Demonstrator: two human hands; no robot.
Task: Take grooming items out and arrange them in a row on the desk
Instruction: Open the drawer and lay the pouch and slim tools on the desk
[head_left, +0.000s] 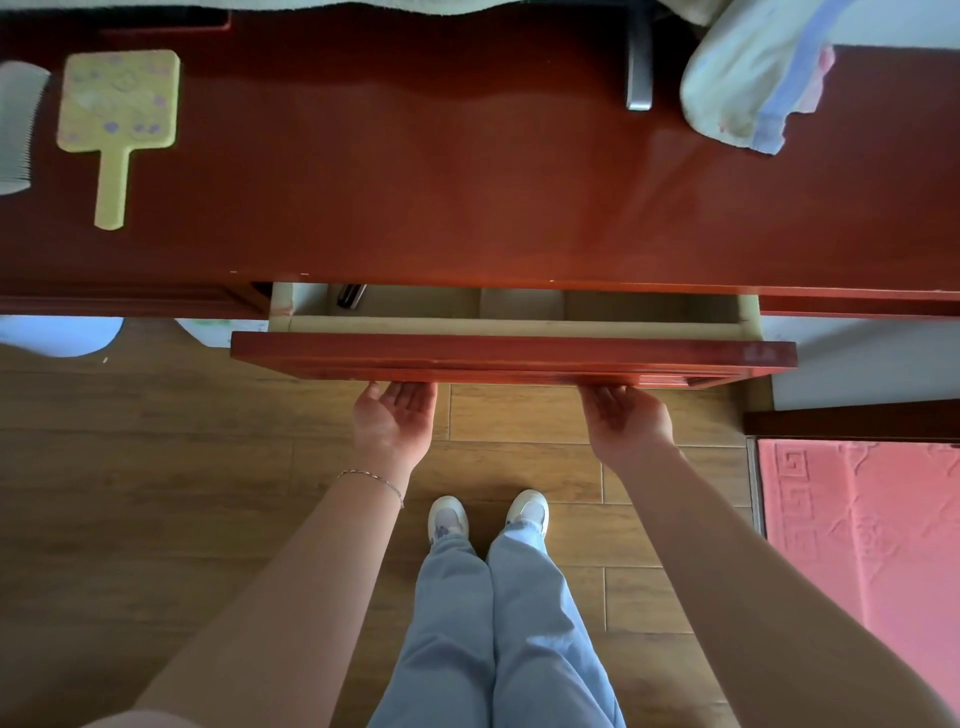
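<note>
Both forearms are extended forward over pale trousers (498, 639) and white shoes (488, 514), above a wooden floor (156, 467). A thin bracelet (371, 478) is worn on the left wrist. The left hand (395, 421) is turned palm up, with its fingers reaching under the lower edge of the drawer front (511, 358); the right hand (626, 421) is placed likewise further right. Whether the fingertips are hooked round the edge cannot be told, as they are hidden beneath it. The drawer is pulled partly out of the bench (467, 182), and a small dark object (350, 296) is visible at its left inner end (its kind cannot be made out). On the bench top, at the far left, a white comb (15, 124) is laid just beside a yellow hand mirror (117, 119), whose handle points toward the front edge. A folded towel (753, 78) rests at the far right of the bench. A pink mat (857, 535) lies on the floor at the right.
</note>
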